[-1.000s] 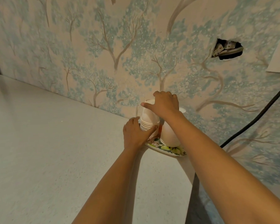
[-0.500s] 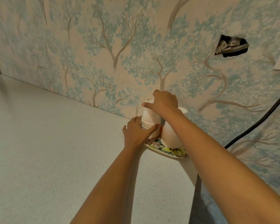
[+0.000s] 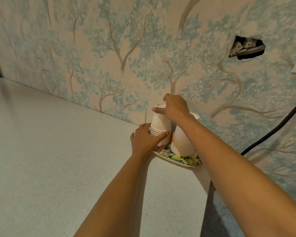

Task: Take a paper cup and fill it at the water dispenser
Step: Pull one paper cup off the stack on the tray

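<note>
Two stacks of upside-down white paper cups stand on a small floral tray at the counter's far right corner, against the wall. My left hand grips the lower cups of the left stack. My right hand is closed over the top cup, which sits raised above the cups below it. The right stack stands untouched beside it, partly hidden by my right forearm. No water dispenser is in view.
The pale speckled counter stretches left and toward me; its right edge drops off just past the tray. A black cable hangs along the tree-patterned wall at right. A hole in the wall shows above.
My right hand has lifted the top cup slightly up off the left stack while my left hand has slid a little higher on the lower cups.
</note>
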`<state>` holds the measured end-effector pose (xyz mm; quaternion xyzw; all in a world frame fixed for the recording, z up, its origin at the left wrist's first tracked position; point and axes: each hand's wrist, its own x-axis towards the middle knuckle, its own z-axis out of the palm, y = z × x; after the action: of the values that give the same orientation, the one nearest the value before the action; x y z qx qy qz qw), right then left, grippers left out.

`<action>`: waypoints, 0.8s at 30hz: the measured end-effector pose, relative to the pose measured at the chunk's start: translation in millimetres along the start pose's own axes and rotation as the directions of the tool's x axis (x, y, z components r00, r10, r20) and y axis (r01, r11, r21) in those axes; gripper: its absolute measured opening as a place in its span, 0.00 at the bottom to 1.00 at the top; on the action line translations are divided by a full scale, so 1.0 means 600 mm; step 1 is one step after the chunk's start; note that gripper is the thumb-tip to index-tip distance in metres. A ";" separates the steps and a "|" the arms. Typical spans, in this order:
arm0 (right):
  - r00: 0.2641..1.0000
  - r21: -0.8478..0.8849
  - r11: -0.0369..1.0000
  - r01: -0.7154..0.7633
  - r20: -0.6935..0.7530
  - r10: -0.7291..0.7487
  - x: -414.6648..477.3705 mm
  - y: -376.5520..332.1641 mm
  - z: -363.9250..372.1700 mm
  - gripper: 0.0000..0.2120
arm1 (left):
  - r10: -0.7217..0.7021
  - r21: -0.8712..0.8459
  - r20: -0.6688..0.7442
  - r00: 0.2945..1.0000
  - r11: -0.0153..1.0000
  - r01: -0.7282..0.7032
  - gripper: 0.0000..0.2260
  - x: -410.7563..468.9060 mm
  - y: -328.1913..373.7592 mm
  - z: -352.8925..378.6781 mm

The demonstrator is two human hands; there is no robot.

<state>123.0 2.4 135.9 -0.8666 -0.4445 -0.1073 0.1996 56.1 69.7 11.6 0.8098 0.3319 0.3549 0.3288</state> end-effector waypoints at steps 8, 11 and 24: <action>0.995 -0.167 0.982 0.084 0.058 -0.076 -0.004 -0.010 -0.007 0.27 | -0.012 -0.032 -0.004 1.000 0.999 0.012 0.33 -0.003 0.001 -0.002; 0.979 -0.332 0.922 0.199 0.106 -0.173 -0.012 -0.025 0.005 0.30 | -0.013 -0.047 0.001 1.000 0.999 0.013 0.35 -0.007 0.006 -0.003; 0.959 -0.595 0.753 0.282 0.163 -0.230 -0.027 -0.038 0.053 0.28 | -0.061 -0.044 0.014 0.998 0.997 0.062 0.35 -0.008 0.011 -0.005</action>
<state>95.4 16.3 107.3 -0.8186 -0.5077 -0.2371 -0.1261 53.1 63.0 16.3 0.7939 0.3466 0.3467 0.3597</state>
